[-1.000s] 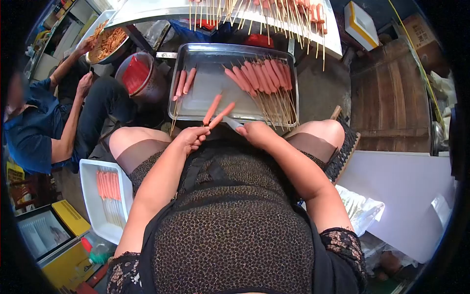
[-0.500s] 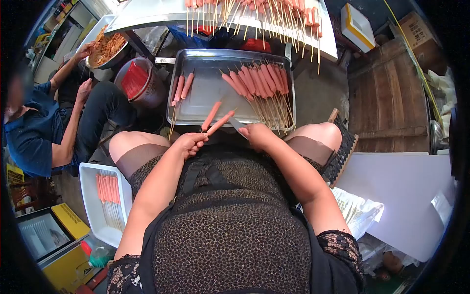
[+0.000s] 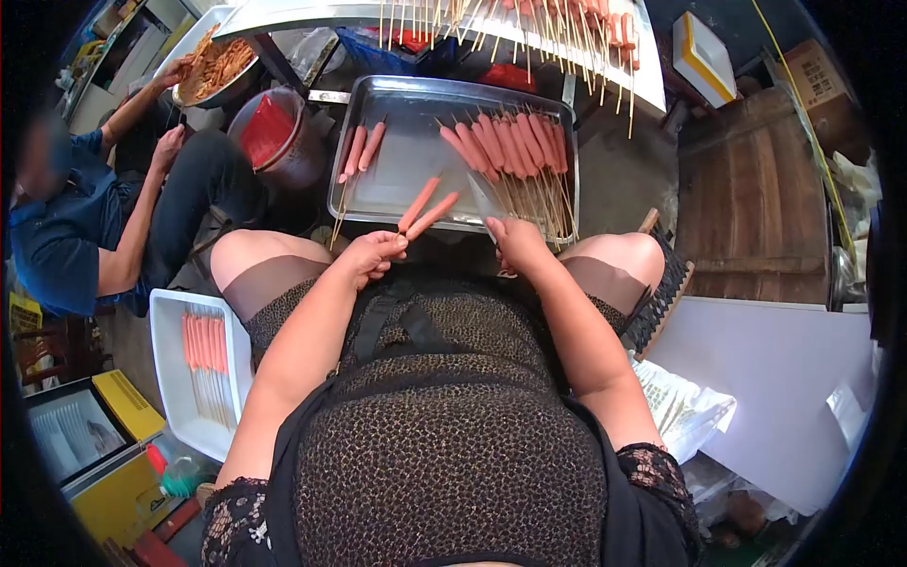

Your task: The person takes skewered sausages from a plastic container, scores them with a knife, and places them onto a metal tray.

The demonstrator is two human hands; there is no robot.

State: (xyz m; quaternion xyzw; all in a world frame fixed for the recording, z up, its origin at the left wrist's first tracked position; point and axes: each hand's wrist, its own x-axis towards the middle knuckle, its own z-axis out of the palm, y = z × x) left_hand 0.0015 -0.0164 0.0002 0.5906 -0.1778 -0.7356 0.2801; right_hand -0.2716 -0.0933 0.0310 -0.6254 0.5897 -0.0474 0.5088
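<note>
My left hand (image 3: pixel 375 257) is closed around the sticks of two skewered sausages (image 3: pixel 434 215), which spread apart in a V just before the tray's near edge. In my right hand (image 3: pixel 518 246) is a knife (image 3: pixel 485 198); its blade points away from me, apart from the sausages, and looks blurred. Beyond my knees lies a metal tray (image 3: pixel 406 106). On its left rest two sausage skewers (image 3: pixel 363 149), and a row of several more skewers (image 3: pixel 515 142) fills its right side, their sticks toward me.
A white table (image 3: pixel 652 80) behind the tray carries many sausage skewers. To the left sit a white bin with skewers (image 3: pixel 203 345), a bucket with something red (image 3: pixel 266 132) and a seated person (image 3: pixel 61 246) reaching into a bowl of food (image 3: pixel 222 71). Wooden boards (image 3: pixel 732 198) stand at right.
The knife has moved away from the sausages, to the right, and its blade has swung to point more forward. Both sausages stay in my left hand. The whole view has shifted slightly.
</note>
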